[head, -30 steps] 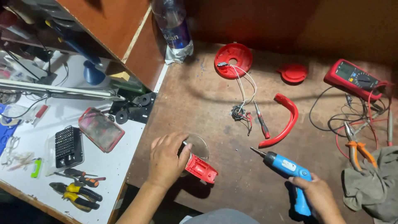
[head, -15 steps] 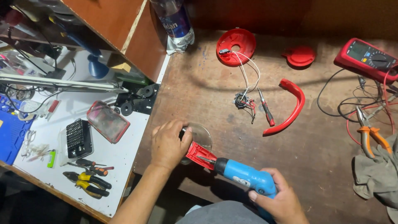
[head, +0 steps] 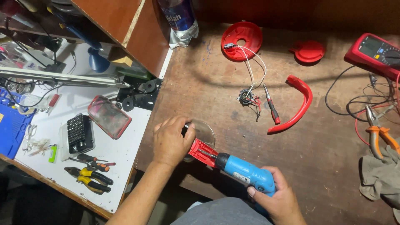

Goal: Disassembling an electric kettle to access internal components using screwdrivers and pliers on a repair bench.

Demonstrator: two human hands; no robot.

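My left hand (head: 171, 141) presses down on a small red plastic part (head: 203, 151) that lies at the front edge of the brown wooden table (head: 325, 158), beside a clear round disc (head: 205, 132). My right hand (head: 278, 200) grips a blue electric screwdriver (head: 246, 171). Its bit points left and touches the red part.
Farther back lie a red round base (head: 241, 35) with white wires, a small wired component (head: 246, 98), a red-handled screwdriver (head: 272, 108), a curved red handle (head: 299, 104), a red lid (head: 308, 51) and a red multimeter (head: 375, 52). Orange pliers (head: 379, 135) and a grey cloth (head: 381, 177) are at right. A white bench (head: 104, 154) at left holds pliers and a bit set.
My right hand has brought the blue screwdriver from the right side over to the red part, and its bit now rests on it. My left hand stays on the part.
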